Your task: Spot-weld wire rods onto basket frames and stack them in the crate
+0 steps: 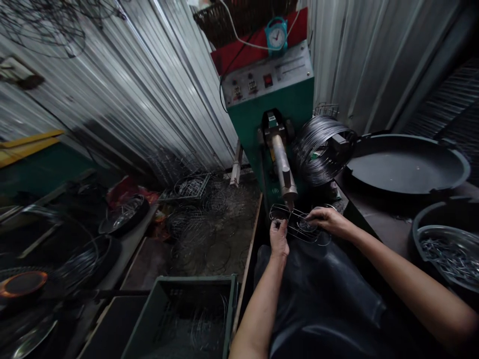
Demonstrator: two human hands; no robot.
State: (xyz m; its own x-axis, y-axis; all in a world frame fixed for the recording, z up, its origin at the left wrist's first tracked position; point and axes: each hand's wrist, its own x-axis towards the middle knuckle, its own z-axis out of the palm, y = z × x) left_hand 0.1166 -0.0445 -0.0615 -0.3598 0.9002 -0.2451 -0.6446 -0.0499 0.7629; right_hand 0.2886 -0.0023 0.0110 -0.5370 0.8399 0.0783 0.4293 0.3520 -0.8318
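In front of the green, boxy metal machine, the left hand pinches a thin silvery wire frame; the right hand, seemingly pinched closed, grips it too.

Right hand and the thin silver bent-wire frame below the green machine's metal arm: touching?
Touching. The head view shows the right hand with its fingers closed on the thin silver bent-wire frame at the frame's right side.

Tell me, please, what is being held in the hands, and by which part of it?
A wire frame: the left hand pinches its near left side, the right hand its right side.
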